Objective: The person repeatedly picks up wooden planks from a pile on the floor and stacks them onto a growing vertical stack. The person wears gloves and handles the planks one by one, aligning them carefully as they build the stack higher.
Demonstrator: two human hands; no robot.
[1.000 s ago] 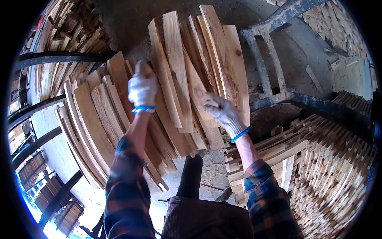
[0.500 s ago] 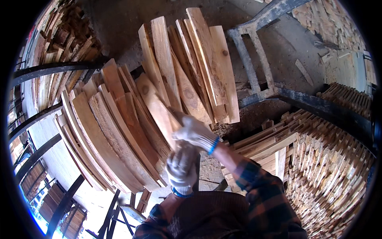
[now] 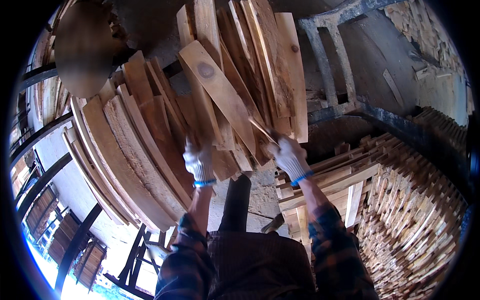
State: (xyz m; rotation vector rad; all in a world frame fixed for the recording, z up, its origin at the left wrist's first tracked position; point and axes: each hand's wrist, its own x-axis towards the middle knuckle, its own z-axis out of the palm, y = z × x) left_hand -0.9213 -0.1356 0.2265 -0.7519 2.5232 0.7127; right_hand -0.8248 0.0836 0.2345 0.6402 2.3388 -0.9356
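Note:
My left hand (image 3: 199, 161), in a white knit glove with a blue cuff, is at the near ends of the boards between the two stacks. Its fingers are smeared by motion, so its hold cannot be told. My right hand (image 3: 291, 157), gloved alike, is closed on a thin wooden strip (image 3: 260, 130) that points up and left. Just left of that strip lies a knotted board (image 3: 220, 92), slanting over the right stack of boards (image 3: 267, 65). The left stack of boards (image 3: 135, 150) fans out beside my left hand.
A black metal frame (image 3: 325, 65) stands beyond the right stack. Many cut wood pieces (image 3: 415, 210) are piled at my right. Dark curved bars (image 3: 40, 165) run along the left side, and a dark post (image 3: 236, 202) stands in front of me. A blurred oval (image 3: 84, 50) covers the upper left.
My hands have parted, the left moving left and the right moving right. The knotted board has shifted away from me onto the right stack. A thin strip now shows in my right hand.

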